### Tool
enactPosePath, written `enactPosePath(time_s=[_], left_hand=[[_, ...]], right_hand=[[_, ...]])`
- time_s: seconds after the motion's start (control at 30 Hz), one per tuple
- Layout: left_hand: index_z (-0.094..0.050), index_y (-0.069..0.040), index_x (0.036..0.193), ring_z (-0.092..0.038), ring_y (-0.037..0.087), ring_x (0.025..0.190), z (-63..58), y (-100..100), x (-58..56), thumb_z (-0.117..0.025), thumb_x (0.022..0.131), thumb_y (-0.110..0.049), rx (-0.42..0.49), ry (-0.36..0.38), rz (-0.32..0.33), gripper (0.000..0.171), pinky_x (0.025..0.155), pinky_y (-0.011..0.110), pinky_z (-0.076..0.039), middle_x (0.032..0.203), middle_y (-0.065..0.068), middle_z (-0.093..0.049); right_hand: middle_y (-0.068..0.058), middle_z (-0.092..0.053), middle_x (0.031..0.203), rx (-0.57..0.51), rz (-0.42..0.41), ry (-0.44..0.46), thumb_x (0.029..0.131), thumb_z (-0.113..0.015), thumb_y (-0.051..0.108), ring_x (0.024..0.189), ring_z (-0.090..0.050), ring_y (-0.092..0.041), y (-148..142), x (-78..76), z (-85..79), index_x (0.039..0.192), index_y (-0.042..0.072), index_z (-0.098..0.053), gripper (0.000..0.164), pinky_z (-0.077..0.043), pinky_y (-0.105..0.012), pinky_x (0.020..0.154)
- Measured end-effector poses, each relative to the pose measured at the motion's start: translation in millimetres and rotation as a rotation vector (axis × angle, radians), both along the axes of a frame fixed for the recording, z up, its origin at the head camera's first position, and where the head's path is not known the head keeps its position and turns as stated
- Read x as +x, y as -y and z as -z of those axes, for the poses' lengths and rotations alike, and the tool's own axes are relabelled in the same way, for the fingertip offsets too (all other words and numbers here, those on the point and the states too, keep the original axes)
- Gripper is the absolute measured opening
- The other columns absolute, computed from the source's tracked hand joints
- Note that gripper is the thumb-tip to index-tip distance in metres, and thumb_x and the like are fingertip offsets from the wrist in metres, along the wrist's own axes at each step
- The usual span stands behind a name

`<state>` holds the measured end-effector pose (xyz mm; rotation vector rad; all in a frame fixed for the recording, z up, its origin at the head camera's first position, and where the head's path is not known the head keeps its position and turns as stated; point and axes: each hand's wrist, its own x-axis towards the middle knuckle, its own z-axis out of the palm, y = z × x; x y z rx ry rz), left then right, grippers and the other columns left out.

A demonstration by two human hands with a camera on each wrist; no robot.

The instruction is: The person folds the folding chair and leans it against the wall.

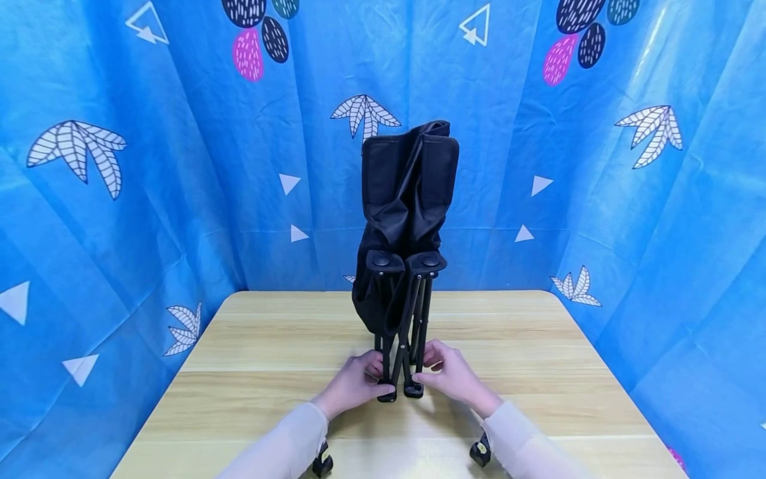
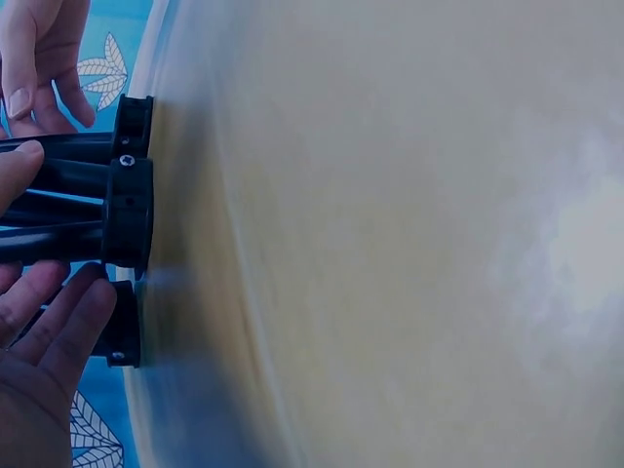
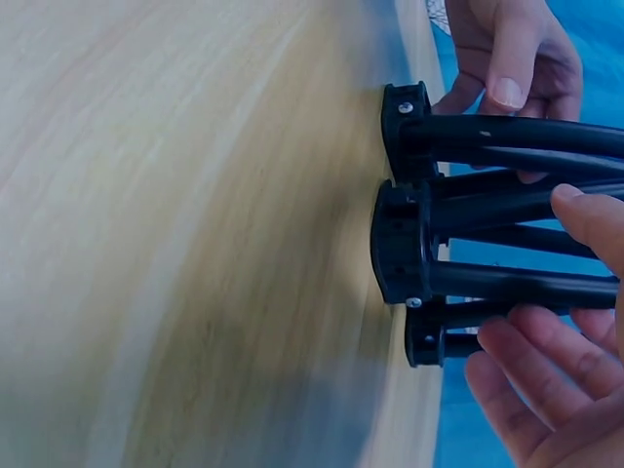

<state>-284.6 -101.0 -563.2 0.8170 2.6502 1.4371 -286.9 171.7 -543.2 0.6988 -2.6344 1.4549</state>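
A black folding chair (image 1: 402,226), folded up, stands upright on the wooden table in the head view. Its dark cloth hangs over the upper part, and thin black legs (image 1: 419,313) come together below. My left hand (image 1: 350,384) grips the lower left leg, its thumb across the front just above the plastic foot (image 1: 387,398). On the other side my right hand (image 1: 456,380) holds a lower right leg between thumb and fingers. Close up in the left wrist view, a black foot (image 2: 130,214) with a screw meets the tabletop. The right wrist view shows several tubes running into the feet (image 3: 402,244).
The light wooden table (image 1: 269,372) has rounded far corners. Blue curtains (image 1: 514,166) with leaf and triangle prints enclose the back and both sides. Black wrist-worn pieces (image 1: 481,451) show beneath the sleeves.
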Motion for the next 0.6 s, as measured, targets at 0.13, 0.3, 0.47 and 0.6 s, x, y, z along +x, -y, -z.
enactPosePath(time_s=[0.13,0.3,0.47,0.6], left_hand=[[-0.069,-0.008,0.117,-0.077,0.017,0.093,1.2,-1,0.3,-0.091,0.090,-0.025,0.009,-0.022,0.000,0.039,0.084,0.030,-0.064,0.101,0.004,-0.081],[-0.068,-0.008,0.121,-0.076,0.017,0.096,0.9,-3,2.1,-0.090,0.091,-0.028,-0.002,-0.017,-0.029,0.041,0.088,0.032,-0.064,0.104,0.002,-0.079],[-0.066,-0.009,0.127,-0.077,0.017,0.097,0.2,-5,6.0,-0.089,0.092,-0.035,-0.049,-0.041,-0.074,0.049,0.091,0.034,-0.061,0.106,0.000,-0.077],[-0.066,-0.003,0.127,-0.079,0.024,0.095,0.5,-7,7.8,-0.088,0.094,-0.031,-0.031,-0.045,-0.063,0.049,0.086,0.033,-0.064,0.105,0.007,-0.078]], right_hand=[[-0.008,-0.077,0.101,-0.019,-0.003,-0.009,0.086,-0.092,0.014,0.093,-0.075,-0.032,3,0.9,0.8,0.115,0.004,-0.066,0.041,-0.065,-0.046,0.089],[-0.013,-0.077,0.099,-0.042,0.000,0.008,0.086,-0.091,0.013,0.087,-0.074,-0.019,7,1.5,2.4,0.115,0.002,-0.064,0.041,-0.065,-0.033,0.084],[-0.014,-0.079,0.099,-0.070,0.000,0.019,0.088,-0.091,0.014,0.085,-0.073,-0.013,10,2.0,6.2,0.116,0.001,-0.064,0.041,-0.064,-0.027,0.082],[-0.011,-0.078,0.099,-0.064,0.005,-0.007,0.089,-0.090,0.014,0.085,-0.074,-0.012,11,2.5,9.4,0.115,0.002,-0.064,0.038,-0.065,-0.028,0.083]])
